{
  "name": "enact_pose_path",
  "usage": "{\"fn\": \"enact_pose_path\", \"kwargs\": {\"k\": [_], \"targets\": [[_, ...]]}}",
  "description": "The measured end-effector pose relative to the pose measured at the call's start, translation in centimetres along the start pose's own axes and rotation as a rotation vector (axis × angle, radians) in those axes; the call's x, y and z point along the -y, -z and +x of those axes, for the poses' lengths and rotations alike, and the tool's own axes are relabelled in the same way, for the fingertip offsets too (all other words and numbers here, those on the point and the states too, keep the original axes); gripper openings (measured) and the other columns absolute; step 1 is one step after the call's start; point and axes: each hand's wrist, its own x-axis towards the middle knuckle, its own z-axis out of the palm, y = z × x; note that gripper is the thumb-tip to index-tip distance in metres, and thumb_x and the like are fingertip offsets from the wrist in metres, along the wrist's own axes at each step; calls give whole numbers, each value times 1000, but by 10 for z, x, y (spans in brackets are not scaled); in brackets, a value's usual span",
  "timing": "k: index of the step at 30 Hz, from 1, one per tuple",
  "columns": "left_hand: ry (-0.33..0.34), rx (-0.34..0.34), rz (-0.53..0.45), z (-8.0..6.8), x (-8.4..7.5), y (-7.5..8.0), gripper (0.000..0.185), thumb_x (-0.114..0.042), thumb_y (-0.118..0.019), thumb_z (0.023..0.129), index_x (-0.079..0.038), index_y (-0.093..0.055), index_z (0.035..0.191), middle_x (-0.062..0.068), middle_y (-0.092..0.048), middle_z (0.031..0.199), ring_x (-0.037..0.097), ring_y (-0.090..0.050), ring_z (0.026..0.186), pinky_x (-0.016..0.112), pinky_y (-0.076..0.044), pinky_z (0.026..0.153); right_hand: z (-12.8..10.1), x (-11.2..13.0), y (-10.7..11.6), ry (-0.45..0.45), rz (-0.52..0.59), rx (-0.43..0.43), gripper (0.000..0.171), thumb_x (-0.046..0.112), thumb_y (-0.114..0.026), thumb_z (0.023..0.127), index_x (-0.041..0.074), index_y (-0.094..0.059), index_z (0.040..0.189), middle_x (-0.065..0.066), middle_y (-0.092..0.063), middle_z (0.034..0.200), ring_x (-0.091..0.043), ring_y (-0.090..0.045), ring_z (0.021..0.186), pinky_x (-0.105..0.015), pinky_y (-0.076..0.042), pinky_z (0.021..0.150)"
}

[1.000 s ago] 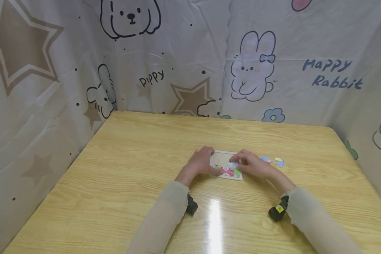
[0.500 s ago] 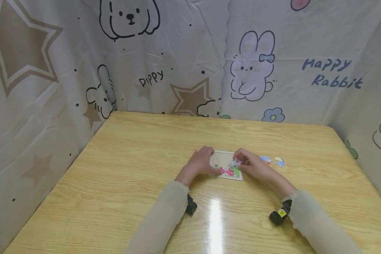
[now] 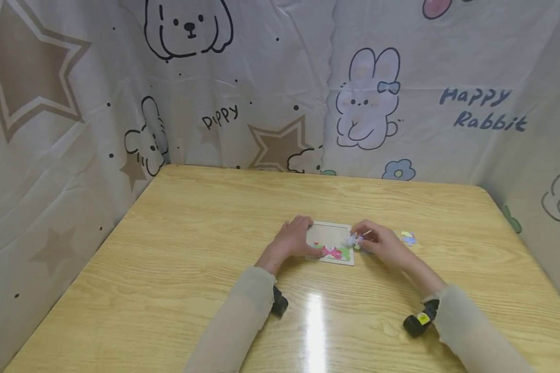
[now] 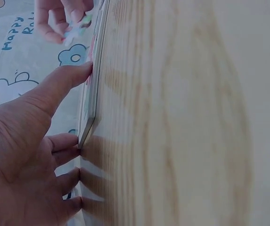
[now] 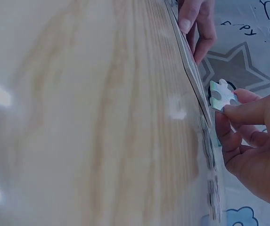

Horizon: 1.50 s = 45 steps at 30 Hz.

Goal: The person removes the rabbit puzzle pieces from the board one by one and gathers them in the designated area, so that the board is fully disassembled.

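A small light wooden puzzle board [image 3: 327, 230] lies on the table, with pink and green pieces [image 3: 332, 252] along its front and bare backing behind them. My left hand [image 3: 290, 241] holds the board at its left side. In the left wrist view the thumb [image 4: 71, 77] presses on the board's edge and the other fingertips touch down beside the corner. My right hand [image 3: 386, 247] pinches a pale blue-green jigsaw piece [image 5: 223, 95] between thumb and fingers. That piece is raised over the board's right edge.
A loose blue and yellow jigsaw piece [image 3: 408, 239] lies right of the board. More blue shows on the table under the right hand, mostly hidden. The wooden table [image 3: 214, 217] is bordered by a printed cloth [image 3: 270, 77] at the back and sides.
My right hand has moved right with the jigsaw piece, from over the board's pieces to its right edge, covering a loose piece there. The left hand stays at the board.
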Motion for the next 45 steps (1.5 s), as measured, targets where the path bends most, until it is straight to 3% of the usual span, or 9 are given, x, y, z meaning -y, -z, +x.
{"fn": "enact_pose_path", "kwargs": {"k": [10, 20, 33, 45], "targets": [[3, -6, -46, -3, 1, 1, 85, -47, -76, 72, -11, -38, 139, 4, -40, 142, 20, -34, 135, 41, -11, 120, -17, -13, 17, -34, -86, -56, 26, 0, -55, 90, 11, -61, 113, -12, -63, 111, -25, -61, 96, -27, -51, 78], [2, -7, -30, -3, 1, 0, 85, -49, -75, 73, -11, -37, 139, 4, -39, 143, 19, -33, 135, 41, -12, 120, -37, -29, 35, -42, -137, -103, 26, -2, -56, 89, 11, -62, 111, -12, -63, 113, -25, -60, 98, -20, -50, 78], [-2, -9, -33, -3, 2, 0, 85, -48, -75, 73, -11, -37, 140, 5, -37, 146, 20, -32, 137, 40, -12, 120, -62, -40, 55, -71, -211, -127, 26, 2, -56, 90, 10, -63, 114, -14, -62, 117, -8, -58, 91, -16, -49, 76], [-13, -8, -27, -2, 2, -1, 85, -50, -74, 73, -11, -37, 139, 4, -39, 144, 19, -33, 136, 42, -12, 120, -76, -49, 64, -11, -242, -166, 26, -3, -59, 87, 9, -65, 109, -13, -65, 110, 10, -51, 92, -14, -49, 74]]}}
